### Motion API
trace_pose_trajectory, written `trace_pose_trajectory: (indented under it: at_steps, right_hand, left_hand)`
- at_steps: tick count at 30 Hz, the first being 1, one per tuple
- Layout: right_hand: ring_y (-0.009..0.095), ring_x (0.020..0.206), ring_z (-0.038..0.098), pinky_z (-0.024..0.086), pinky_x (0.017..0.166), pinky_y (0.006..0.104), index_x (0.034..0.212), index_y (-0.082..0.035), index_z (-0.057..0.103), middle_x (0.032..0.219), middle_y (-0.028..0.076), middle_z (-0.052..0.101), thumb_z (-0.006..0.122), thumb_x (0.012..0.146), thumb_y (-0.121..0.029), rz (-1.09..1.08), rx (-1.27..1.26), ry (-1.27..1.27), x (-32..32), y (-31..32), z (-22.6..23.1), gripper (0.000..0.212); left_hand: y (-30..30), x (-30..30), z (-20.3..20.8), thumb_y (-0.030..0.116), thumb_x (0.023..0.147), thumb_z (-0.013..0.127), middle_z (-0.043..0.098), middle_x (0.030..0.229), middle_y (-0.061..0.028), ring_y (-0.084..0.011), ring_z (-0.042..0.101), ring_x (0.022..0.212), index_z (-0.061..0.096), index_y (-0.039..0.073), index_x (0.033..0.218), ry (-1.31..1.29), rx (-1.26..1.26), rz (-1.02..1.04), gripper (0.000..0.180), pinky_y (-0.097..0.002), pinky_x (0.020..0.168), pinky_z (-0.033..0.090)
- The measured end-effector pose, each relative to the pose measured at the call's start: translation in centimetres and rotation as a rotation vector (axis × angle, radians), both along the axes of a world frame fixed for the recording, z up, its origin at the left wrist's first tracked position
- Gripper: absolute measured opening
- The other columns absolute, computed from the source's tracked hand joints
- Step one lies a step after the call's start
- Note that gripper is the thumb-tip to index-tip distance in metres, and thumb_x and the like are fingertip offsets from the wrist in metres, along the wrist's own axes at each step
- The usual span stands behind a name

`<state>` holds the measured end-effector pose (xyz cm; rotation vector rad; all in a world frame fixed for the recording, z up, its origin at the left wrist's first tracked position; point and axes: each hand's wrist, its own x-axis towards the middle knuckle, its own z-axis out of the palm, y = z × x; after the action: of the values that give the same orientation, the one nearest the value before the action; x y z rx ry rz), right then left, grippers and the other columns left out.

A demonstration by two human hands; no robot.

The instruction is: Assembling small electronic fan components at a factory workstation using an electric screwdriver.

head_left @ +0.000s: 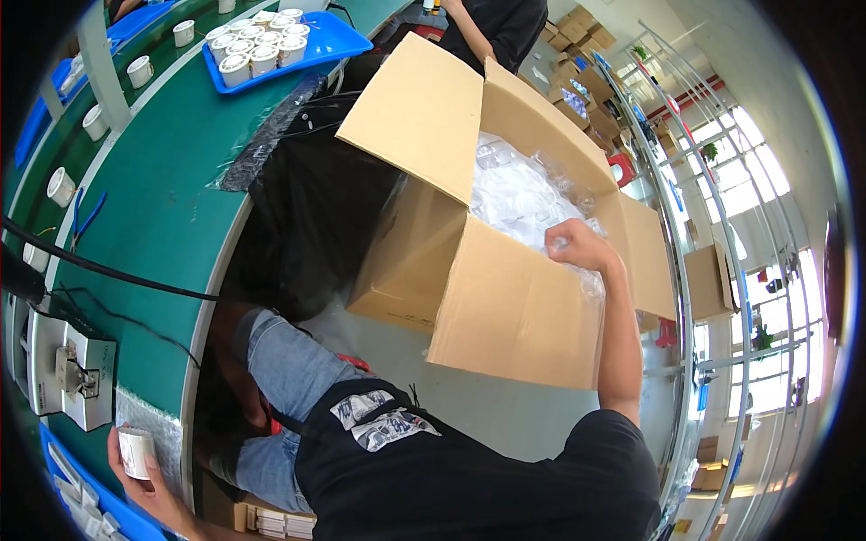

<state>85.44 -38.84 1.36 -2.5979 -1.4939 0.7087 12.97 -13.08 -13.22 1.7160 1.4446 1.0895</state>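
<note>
At the lower left, my left hand [149, 482] is wrapped around a small white cylinder [136, 453] with a ridged top, over the bench edge. My right arm stretches out to a large open cardboard box [519, 302]. Over its near side, my right hand [582, 245] has its fingers curled together against the clear plastic liner [591, 285]; what they pinch is hidden. Many white pieces [514, 194] in clear plastic fill the box.
On the green bench [171, 194] sits a blue tray [338, 41] of white cylinders. Pliers [87, 216] and a grey metal device [90, 374] lie nearer. More white cylinders line the strip at left. A blue bin [68, 487] stands lower left. Another person [505, 32] sits beyond the box.
</note>
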Motion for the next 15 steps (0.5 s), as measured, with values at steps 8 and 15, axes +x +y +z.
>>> trace_pose_trajectory:
  at_steps: [8, 15]
  right_hand:
    - [0.014, 0.090, 0.064, 0.050, 0.083, 0.0321, 0.081, 0.000, 0.065, 0.097, 0.008, 0.074, 0.073, 0.081, -0.006, -0.128, 0.614, -0.254, 4.0, -0.4, 3.8, 0.009]
    - [0.019, 0.118, 0.067, 0.048, 0.105, 0.0315, 0.086, -0.002, 0.068, 0.129, 0.012, 0.075, 0.071, 0.091, -0.005, -0.247, 0.847, -0.219, 7.9, -0.1, 6.8, 0.007]
  left_hand:
    - [0.0, 0.1, -0.1, 0.028, 0.107, 0.064, 0.057, 0.154, -0.0169, -0.0307, 0.052, 0.142, 0.051, 0.003, 0.156, -0.001, 0.007, -0.013, 0.057, -0.0446, 0.124, 0.036]
    - [0.0, 0.1, 0.1, 0.030, 0.104, 0.070, 0.057, 0.154, -0.0187, -0.0318, 0.055, 0.140, 0.050, 0.001, 0.155, -0.040, 0.009, -0.019, 0.062, -0.0431, 0.120, 0.040]
